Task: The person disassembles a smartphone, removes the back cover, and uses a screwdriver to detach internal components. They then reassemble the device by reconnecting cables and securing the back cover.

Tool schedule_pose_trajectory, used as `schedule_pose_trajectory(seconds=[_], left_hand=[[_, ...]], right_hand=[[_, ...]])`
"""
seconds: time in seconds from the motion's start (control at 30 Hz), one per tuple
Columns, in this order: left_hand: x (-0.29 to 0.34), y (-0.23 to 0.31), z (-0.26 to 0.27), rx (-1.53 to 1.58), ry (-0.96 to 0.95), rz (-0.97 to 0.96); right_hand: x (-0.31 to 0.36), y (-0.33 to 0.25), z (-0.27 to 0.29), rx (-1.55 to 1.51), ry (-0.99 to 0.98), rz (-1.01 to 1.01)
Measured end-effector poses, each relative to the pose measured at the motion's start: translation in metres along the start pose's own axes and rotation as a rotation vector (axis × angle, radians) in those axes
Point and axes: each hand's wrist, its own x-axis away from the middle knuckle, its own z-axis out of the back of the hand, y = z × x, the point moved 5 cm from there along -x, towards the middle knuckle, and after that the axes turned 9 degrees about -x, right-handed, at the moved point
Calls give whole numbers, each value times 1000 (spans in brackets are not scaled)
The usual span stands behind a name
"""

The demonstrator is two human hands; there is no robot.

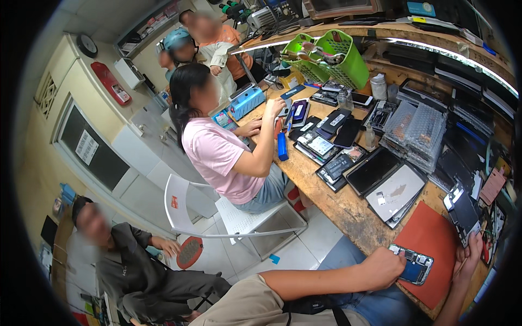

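Opened phone [417, 267] lies flat, innards up, on the orange mat [432, 228] at the near end of the counter [348, 212]; presumably the mat cushions it and keeps its small parts easy to spot. My left hand [385, 266] is curled, knuckles up, over the phone's left end, likely to steady it; the fingertips are hidden, so I cannot tell whether they pinch anything. My right hand [471, 251] pinches the lower end of a dark panel [461, 214], held tilted beside the mat's right side, probably by its end to spare the broad face. A thin stick [462, 266] shows by the same fingers; too small to identify. Bubble-wrapped pile [427, 133] sits farther back, the wrap presumably guarding against scratches. Counts: opened phone, 1; orange mat, 1; dark panel in hand, 1; green baskets [350, 68], 2, side by side, tools standing in at least one; white bottle [379, 87], 1; large dark screen [373, 171], 1, just beside a pale plate [394, 193] with further sheets beneath, number hidden. Dismantled phones [340, 165] farther along overlap too much for a sure count. One co-worker [217, 136] in pink sits at the counter.
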Motion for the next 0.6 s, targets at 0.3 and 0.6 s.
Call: schedule_pose_trajectory(seconds=[0.3,0.6], left_hand=[[3,2,1,37,-12,0],[-25,-22,26,145,-194,136]], right_hand=[[8,-2,-11,-12,-26,-47],[27,-20,-36,97,74,-22]])
